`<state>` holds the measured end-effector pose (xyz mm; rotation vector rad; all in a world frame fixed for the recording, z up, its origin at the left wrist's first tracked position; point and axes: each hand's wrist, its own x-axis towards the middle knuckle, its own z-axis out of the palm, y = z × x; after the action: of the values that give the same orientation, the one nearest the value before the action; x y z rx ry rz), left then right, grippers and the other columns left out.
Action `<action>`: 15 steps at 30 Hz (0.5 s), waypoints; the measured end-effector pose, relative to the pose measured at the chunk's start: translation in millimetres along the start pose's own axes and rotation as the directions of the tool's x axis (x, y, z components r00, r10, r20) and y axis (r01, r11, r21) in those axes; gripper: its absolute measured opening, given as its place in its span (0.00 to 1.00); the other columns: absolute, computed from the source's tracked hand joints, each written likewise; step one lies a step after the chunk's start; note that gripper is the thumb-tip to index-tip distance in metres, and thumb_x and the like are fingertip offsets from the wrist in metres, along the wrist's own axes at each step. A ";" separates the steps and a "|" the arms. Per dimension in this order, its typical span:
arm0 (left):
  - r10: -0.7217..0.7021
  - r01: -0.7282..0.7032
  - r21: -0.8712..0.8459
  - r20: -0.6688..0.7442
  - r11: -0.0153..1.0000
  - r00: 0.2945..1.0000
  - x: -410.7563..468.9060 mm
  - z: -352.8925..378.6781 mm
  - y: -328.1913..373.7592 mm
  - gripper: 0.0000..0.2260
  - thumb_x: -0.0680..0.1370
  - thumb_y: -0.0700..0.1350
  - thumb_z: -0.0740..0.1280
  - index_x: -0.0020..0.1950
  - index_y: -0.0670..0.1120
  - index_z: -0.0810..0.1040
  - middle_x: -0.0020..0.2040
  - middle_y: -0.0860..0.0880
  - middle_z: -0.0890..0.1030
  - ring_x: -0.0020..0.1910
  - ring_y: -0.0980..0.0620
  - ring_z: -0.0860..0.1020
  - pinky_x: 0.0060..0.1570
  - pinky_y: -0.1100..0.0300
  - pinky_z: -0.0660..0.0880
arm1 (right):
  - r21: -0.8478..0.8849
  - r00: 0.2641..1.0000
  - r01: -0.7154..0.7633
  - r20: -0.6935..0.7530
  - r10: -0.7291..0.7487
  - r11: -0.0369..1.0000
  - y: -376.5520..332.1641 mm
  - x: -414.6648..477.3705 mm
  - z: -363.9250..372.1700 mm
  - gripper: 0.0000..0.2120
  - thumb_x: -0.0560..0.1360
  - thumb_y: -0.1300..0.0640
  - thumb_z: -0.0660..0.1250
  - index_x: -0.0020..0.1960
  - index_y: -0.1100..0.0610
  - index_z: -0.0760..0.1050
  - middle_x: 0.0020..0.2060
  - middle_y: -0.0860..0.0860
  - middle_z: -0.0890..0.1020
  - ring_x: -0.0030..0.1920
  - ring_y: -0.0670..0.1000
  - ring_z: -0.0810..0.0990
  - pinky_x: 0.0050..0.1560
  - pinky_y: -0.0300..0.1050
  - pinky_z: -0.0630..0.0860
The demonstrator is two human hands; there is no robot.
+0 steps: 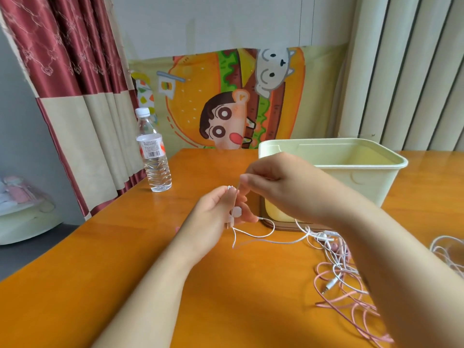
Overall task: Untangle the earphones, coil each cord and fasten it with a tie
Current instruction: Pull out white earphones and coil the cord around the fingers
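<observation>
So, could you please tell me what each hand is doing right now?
Left hand: grips the thin white earphone cord.
Right hand: pinches that same cord above it.

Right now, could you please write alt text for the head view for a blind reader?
The left hand grips and the right hand pinches a thin white earphone cord above an orange wooden table. Tangled pink and white cords lie to the right, near a pale green plastic bin.
</observation>
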<state>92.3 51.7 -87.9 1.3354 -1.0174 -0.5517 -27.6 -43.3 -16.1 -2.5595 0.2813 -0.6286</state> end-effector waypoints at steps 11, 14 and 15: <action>-0.084 0.093 -0.250 0.047 0.964 0.995 -3.6 9.4 6.5 0.16 0.79 0.48 0.56 0.43 0.40 0.77 0.37 0.46 0.83 0.49 0.45 0.82 0.55 0.54 0.76 | 0.128 0.974 0.007 -0.227 0.023 0.992 9.9 8.1 5.7 0.13 0.79 0.52 0.63 0.41 0.57 0.80 0.22 0.45 0.68 0.25 0.41 0.69 0.28 0.31 0.65; -0.116 0.143 -0.345 0.099 0.928 0.988 -7.5 13.4 11.8 0.16 0.75 0.50 0.58 0.47 0.39 0.77 0.34 0.45 0.79 0.41 0.48 0.79 0.53 0.52 0.75 | 0.156 0.963 -0.015 -0.262 0.057 0.988 18.9 12.3 9.7 0.14 0.79 0.51 0.62 0.39 0.57 0.79 0.23 0.46 0.69 0.24 0.42 0.68 0.28 0.33 0.64; -0.115 0.153 -0.392 0.119 0.907 0.986 -8.6 13.3 14.3 0.16 0.75 0.50 0.58 0.47 0.39 0.78 0.33 0.45 0.78 0.38 0.48 0.80 0.51 0.52 0.76 | 0.165 0.961 -0.024 -0.267 0.068 0.986 22.4 13.5 11.4 0.14 0.79 0.51 0.63 0.38 0.55 0.78 0.24 0.46 0.69 0.25 0.42 0.68 0.28 0.33 0.64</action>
<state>73.8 54.7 -77.7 1.0232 -0.8333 -0.8844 -12.1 -62.0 -31.1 -2.3050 0.3664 -0.9476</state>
